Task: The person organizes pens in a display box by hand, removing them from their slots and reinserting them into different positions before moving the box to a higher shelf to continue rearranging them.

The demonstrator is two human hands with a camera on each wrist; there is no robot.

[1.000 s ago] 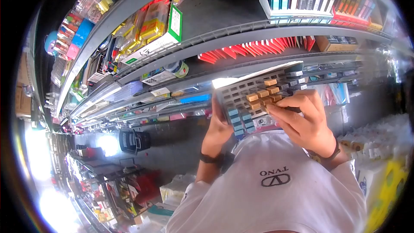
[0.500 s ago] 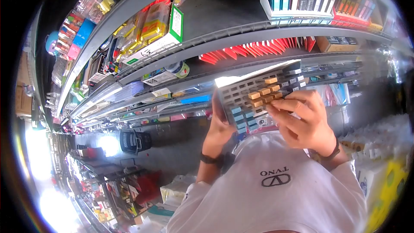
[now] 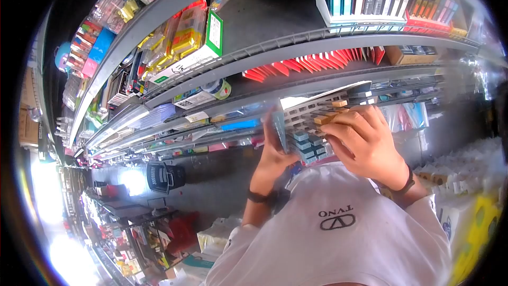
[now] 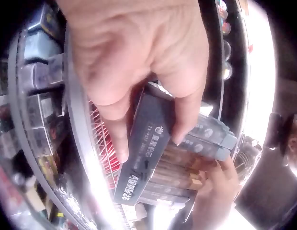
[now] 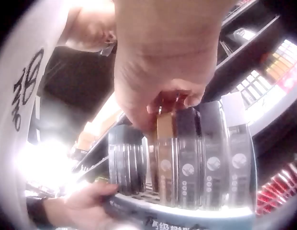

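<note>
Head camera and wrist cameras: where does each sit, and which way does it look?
Head: worn on the head, facing forward and down at store shelves; shows the left hand, right hand and white shirt.
Left wrist: on that wrist, looking along the left hand, which grips the display rack.
Right wrist: on that wrist, looking past the right hand, which pinches a tan box.
Shared: each wrist view also catches the other hand at the display rack.
</note>
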